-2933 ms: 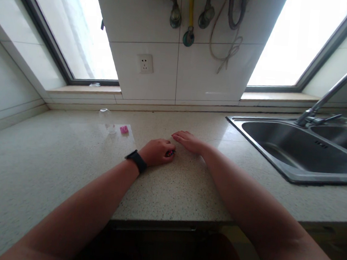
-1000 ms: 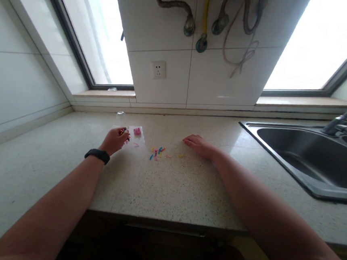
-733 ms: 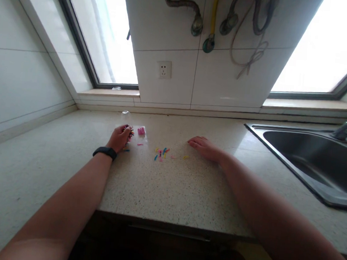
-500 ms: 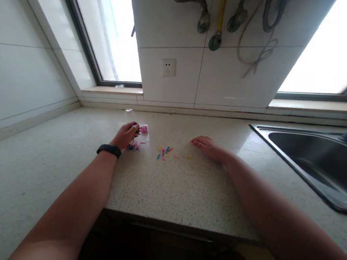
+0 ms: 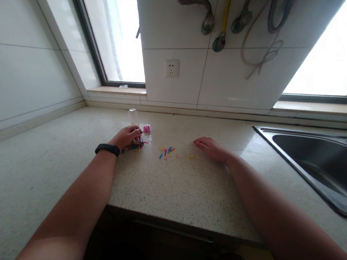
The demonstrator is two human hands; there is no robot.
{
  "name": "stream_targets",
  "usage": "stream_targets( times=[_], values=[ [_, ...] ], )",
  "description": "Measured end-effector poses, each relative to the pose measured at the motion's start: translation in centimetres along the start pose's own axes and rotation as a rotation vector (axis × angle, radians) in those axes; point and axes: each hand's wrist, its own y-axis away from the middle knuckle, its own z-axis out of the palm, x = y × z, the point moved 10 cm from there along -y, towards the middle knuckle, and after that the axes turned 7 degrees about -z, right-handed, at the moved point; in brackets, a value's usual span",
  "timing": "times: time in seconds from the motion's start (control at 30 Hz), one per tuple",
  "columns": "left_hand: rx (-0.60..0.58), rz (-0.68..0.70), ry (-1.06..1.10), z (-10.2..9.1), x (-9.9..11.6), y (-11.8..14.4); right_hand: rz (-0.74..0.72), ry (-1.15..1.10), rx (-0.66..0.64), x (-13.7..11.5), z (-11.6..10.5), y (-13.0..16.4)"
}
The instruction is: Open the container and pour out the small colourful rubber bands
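At the left, my left hand (image 5: 128, 136), with a dark band on the wrist, lies over the near edge of a tangled pile of small coloured elastic bands (image 5: 137, 142). Its fingers are loosely stretched and touch the pile; the palm side is hidden. To the right of it, a few loose bands (image 5: 167, 151) in blue, yellow and pink are scattered on the counter. A yellow band (image 5: 191, 156) lies apart from them, near my right hand (image 5: 210, 149). That hand rests palm down, fingers stretched, holding nothing.
Behind the pile are a pink object (image 5: 147, 129) on clear plastic and a transparent cup-like container (image 5: 132, 115). A steel sink (image 5: 282, 140) is set into the speckled counter (image 5: 174, 194) at the right. A tiled wall with a socket (image 5: 172, 68) rises behind.
The bunch that my left hand held up now lies spread on the pile, and its fingers have loosened. My right hand stays in place; the view has shifted slightly.
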Motion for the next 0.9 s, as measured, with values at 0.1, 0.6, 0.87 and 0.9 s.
stream_targets(
  times=[0.1, 0.6, 0.87, 0.9],
  values=[
    [-0.024, -0.014, -0.029, 0.3, -0.2, -0.2, 0.004, -0.001, 0.005, 0.1, 0.1, 0.0],
    [-0.09, 0.016, 0.112, 1.3, -2.0, -0.8, -0.003, 0.005, -0.005, -0.6, -0.1, 0.0],
    [-0.07, 0.023, 0.112, 0.6, -0.9, -0.5, -0.021, 0.006, -0.004, -0.4, -0.1, 0.0],
    [-0.067, 0.03, 0.112, 0.4, -0.5, -0.5, -0.017, 0.007, -0.007, -0.4, -0.1, 0.0]
  ],
)
